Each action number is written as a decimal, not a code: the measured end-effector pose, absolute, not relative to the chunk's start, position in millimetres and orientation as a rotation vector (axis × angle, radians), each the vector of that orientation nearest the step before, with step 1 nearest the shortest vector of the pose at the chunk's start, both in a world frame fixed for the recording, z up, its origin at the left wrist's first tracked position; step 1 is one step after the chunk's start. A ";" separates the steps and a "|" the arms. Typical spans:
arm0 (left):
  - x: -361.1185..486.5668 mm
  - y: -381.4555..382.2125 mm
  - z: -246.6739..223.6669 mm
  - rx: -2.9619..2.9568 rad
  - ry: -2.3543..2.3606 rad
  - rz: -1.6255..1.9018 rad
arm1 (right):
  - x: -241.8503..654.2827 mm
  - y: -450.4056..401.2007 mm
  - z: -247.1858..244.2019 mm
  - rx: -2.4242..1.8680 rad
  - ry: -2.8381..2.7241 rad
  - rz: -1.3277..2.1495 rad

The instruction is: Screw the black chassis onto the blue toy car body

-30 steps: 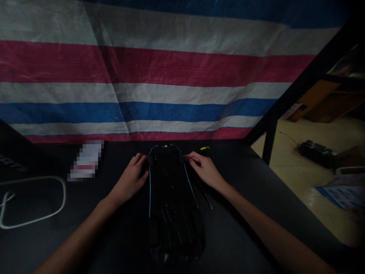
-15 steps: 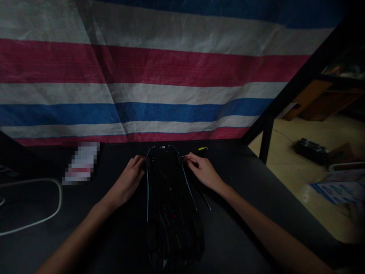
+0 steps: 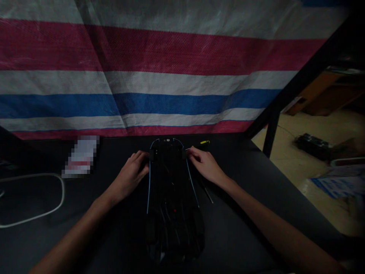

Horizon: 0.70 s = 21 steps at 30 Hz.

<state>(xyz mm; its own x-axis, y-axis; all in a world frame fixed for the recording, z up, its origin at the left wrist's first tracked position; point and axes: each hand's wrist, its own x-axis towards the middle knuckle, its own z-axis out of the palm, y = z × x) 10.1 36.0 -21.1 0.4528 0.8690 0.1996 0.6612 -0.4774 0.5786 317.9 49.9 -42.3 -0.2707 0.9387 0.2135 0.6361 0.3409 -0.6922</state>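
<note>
toy car: one, dark with blue edging, wheels up on the black table, pointing to twelve; it is the clock's centre. four wheels, all on.
progress: car already underside up; underside appears closed, with no panel seen lifted. judged little done beyond the turning; screws too dark to check, so what is left cannot be told.
metal rod: one, at three, just beside the car; its upper end is lost in shadow near the right wrist.
cable: one white loop, at nine, well apart from the car.
left hand: one, at ten, fingers curled in at the car's far left wheel; whether they pinch it, cannot tell.
right hand: one, at two, thumb and forefinger drawn close by the far right wheel, at a thin shaft; grip on it cannot be confirmed.
packet: one, pale and pixelated, at ten, beyond the cable.
screwdriver: one, yellow and black handle, at one, just beyond the right hand; the thin shaft seems to be its own.
striped sheet: one, at twelve, hanging behind the table.
floor: one dark object, between two and three, too blurred to name.
</note>
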 end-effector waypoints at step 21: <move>11.3 36.4 -15.6 2.201 1.270 0.732 | 317.9 49.0 -39.8 -1.374 -2.026 0.603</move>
